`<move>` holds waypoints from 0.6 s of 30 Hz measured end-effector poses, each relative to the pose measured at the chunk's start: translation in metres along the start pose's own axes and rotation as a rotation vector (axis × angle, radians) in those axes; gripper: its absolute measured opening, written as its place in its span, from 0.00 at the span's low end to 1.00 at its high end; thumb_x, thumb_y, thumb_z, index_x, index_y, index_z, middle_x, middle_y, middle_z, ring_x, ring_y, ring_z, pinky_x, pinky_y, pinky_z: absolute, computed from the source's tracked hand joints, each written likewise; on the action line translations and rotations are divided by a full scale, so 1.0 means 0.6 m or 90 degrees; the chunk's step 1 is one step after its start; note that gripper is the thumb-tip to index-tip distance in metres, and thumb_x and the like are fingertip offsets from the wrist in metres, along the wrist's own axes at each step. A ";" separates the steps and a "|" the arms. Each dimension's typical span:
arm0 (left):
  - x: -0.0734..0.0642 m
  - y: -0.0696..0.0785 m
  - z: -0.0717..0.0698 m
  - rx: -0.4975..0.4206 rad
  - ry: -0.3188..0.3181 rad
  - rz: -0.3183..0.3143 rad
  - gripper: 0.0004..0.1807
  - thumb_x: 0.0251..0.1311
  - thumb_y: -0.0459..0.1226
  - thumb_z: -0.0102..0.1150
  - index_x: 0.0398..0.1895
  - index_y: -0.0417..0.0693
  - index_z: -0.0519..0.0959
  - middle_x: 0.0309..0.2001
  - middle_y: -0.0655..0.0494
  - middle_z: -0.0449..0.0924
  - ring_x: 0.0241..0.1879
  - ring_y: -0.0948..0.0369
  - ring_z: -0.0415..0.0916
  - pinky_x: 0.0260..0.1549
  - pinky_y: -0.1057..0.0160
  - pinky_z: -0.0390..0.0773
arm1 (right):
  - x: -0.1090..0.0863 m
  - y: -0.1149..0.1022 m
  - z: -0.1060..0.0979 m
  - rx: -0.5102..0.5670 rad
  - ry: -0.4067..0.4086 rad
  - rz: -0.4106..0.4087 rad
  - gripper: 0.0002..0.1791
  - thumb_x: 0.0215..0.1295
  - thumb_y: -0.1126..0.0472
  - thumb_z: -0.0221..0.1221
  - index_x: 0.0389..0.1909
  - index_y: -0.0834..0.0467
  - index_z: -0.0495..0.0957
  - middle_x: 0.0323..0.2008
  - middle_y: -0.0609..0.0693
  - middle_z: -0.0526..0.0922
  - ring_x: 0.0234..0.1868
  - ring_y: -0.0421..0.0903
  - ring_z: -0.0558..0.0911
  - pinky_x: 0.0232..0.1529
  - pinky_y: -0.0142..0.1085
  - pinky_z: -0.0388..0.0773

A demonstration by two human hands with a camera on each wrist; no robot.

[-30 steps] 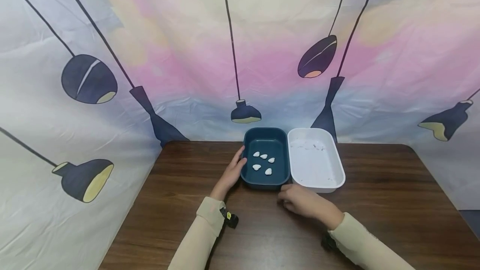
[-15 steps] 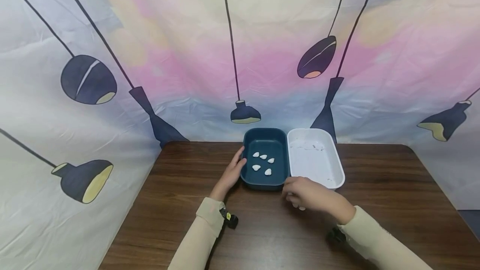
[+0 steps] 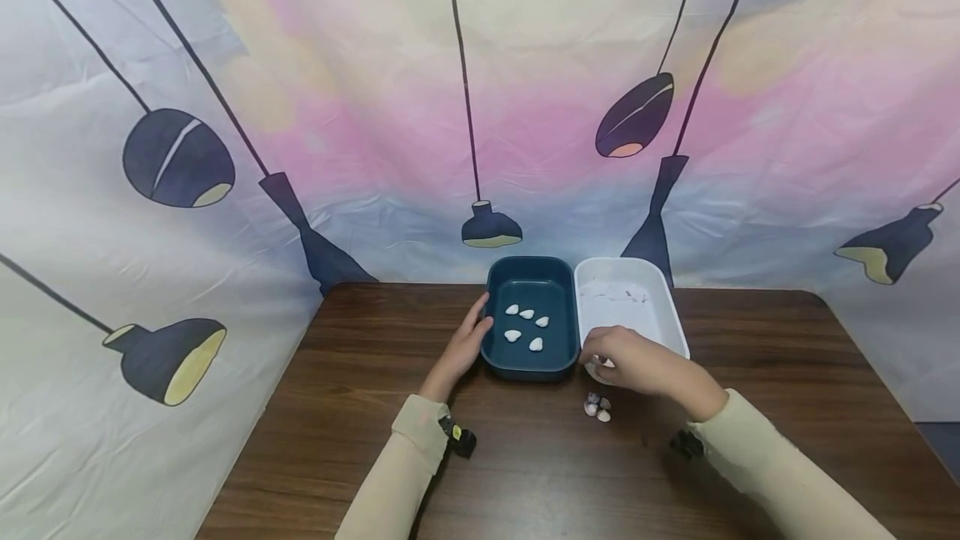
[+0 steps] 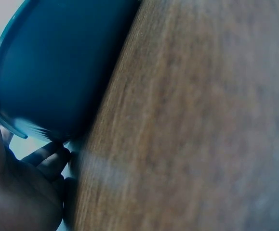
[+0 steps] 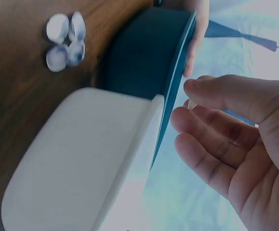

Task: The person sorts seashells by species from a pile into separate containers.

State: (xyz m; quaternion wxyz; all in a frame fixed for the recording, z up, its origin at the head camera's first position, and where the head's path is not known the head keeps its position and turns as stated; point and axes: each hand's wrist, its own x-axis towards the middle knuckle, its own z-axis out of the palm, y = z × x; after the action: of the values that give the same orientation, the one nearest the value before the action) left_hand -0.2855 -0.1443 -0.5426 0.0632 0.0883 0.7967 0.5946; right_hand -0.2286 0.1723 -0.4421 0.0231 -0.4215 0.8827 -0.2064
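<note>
Left hand (image 3: 461, 348) lies with its fingers extended against the left wall of a teal dish (image 3: 529, 373), the smooth, round-cornered, rectangular vessel standing on a dark wood-grained tabletop (image 3: 300, 448). Behind the hand, toward the viewer and left of the teal dish, comes a cream cloth sleeve (image 3: 390, 473). The teal dish's long axis runs away from the person, its far end toward a creased fabric backdrop (image 3: 352, 65) printed with dark lamps. On its floor lie five white pieces (image 3: 542, 322), small and roughly teardrop-shaped, spread apart and pointing in differing directions. Nearer the viewer than the teal dish and to its right, four shell-like pieces (image 3: 592, 408), rounded, glossy and marked with dark patches, sit clustered on the tabletop. Just right of the teal dish's near corner, the right hand (image 3: 630, 358) pinches a small pale piece (image 5: 192, 104) between thumb and fingertip; only a sliver shows, and its long axis cannot be told. Below that hand, side by side with the teal dish on its right, stands a glossy white dish (image 3: 647, 319), also rectangular, its long axis running toward the backdrop, dark flecks scattered across its floor.
</note>
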 end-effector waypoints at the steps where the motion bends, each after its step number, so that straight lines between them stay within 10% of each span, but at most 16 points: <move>1: 0.000 0.000 0.000 0.001 0.001 -0.001 0.33 0.84 0.46 0.45 0.86 0.54 0.54 0.85 0.45 0.48 0.82 0.41 0.47 0.76 0.35 0.52 | 0.003 0.003 -0.002 -0.005 -0.001 0.002 0.11 0.61 0.76 0.68 0.40 0.60 0.90 0.38 0.49 0.88 0.41 0.44 0.85 0.45 0.41 0.85; 18: 0.000 0.000 0.001 0.000 -0.004 -0.008 0.32 0.85 0.44 0.43 0.87 0.52 0.52 0.85 0.44 0.47 0.82 0.40 0.45 0.76 0.35 0.51 | 0.028 0.117 0.002 -0.005 0.030 0.056 0.10 0.56 0.78 0.66 0.33 0.60 0.85 0.33 0.48 0.87 0.34 0.46 0.81 0.55 0.64 0.75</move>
State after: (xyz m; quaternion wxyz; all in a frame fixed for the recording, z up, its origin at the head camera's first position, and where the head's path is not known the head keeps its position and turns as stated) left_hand -0.2850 -0.1436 -0.5425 0.0692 0.0854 0.7967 0.5942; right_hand -0.2908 0.1983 -0.4680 0.0098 -0.3773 0.9014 -0.2120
